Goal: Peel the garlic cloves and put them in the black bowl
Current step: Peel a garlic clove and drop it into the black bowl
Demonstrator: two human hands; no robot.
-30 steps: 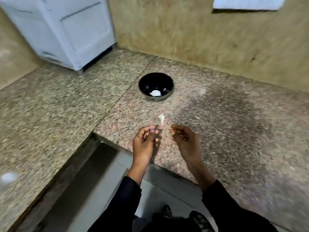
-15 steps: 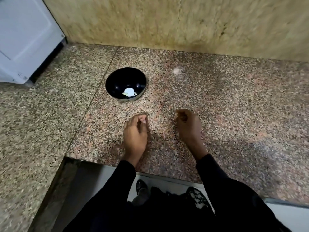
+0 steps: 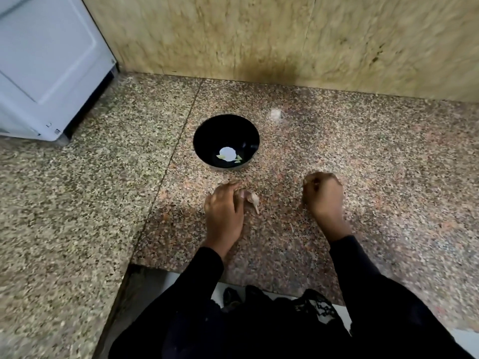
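Left hand [image 3: 224, 212] pinches a garlic clove [image 3: 253, 199] at the black bowl's [image 3: 226, 130] six o'clock; right hand [image 3: 324, 196] curled, contents unclear.

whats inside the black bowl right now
The black bowl holds a white roundish piece, probably peeled garlic, with small pale green bits beside it. The near wall hides some of the floor.

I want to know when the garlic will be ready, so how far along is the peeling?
Done: the black bowl holds pale pieces, seemingly peeled garlic, with a glare spot over them. In hand: a garlic clove with its skin on lies on the granite counter by the left hand; whether the thumb touches it is unclear. The right hand is curled, contents hidden. Left: peel that clove and drop it in the bowl.
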